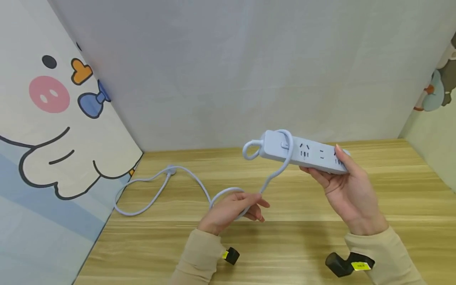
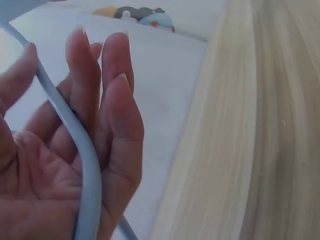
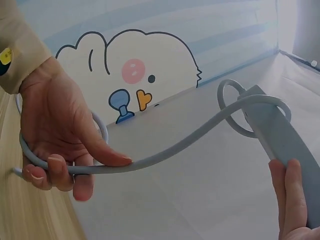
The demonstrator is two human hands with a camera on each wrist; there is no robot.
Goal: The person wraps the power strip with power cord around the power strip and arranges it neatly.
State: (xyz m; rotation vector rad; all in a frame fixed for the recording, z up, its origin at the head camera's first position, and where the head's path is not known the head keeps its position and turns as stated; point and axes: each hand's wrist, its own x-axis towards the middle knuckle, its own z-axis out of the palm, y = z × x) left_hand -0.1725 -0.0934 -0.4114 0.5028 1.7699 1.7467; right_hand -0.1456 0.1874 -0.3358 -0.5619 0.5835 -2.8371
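Note:
A pale blue-white power strip [image 1: 313,158] is held up over the table, tilted, with its sockets facing the head camera. My right hand [image 1: 352,194] grips its right end, thumb on the socket face and fingers underneath. The strip's cord [image 1: 274,174] loops at the left end, crosses over the top and runs down to my left hand [image 1: 236,208]. There the cord lies across the palm, and the thumb pinches it against the fingers in the right wrist view. Beyond the left hand, the cord trails in loose curves to its plug [image 1: 171,170] on the table.
The table [image 1: 303,253] has a wood-grain top. A pale cloth wall [image 1: 249,71] stands behind it, and a panel with a white cartoon figure [image 1: 117,134] borders the left. More cartoon prints [image 1: 436,91] show on the right side. Each sleeve bears a black wrist mount.

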